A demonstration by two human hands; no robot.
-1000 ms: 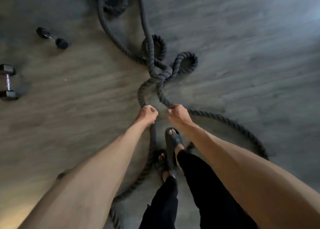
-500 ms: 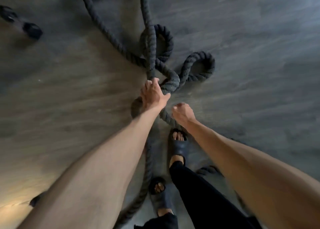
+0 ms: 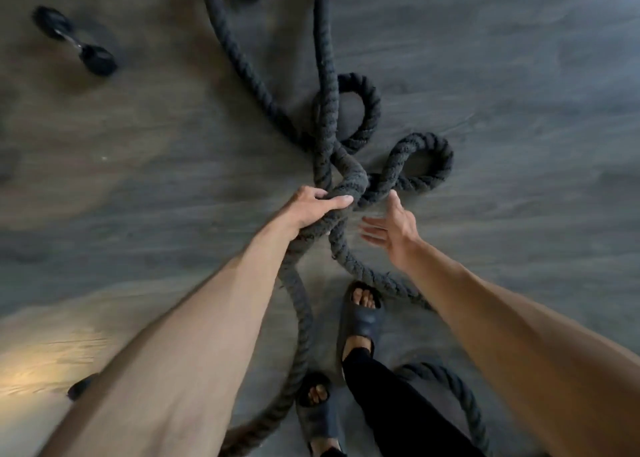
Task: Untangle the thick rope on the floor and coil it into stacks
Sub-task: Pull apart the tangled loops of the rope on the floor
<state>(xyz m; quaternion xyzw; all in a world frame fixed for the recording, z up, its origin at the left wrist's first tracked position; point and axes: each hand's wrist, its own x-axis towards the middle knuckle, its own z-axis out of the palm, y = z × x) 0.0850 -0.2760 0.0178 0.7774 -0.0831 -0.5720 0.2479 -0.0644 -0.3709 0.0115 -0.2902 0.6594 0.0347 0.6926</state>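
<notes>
**Left hand on the tangle, right hand open beside it**

Your left fingers [image 3: 337, 201] curl over a fat, fuzzy bend of the rope [image 3: 326, 86], thumb tucked round it, so your left hand [image 3: 311, 207] grips the strand right at the crossing. Your right fingers [image 3: 372, 231] are straight and spread, blurred, holding nothing. Your right hand [image 3: 398, 228] hangs just beside the knot, and whether its thumb brushes the rope is unclear.

The rope is thick, dark and tightly twisted. It lies on the grey wood-grain floor [image 3: 519, 76], crossing itself into two round loops beyond your hands, with two strands running to the top edge. Nearer you, one strand trails past your black moulded sandals [image 3: 360, 321]. A black-ended dumbbell [image 3: 74, 41] lies well apart at the upper left.
</notes>
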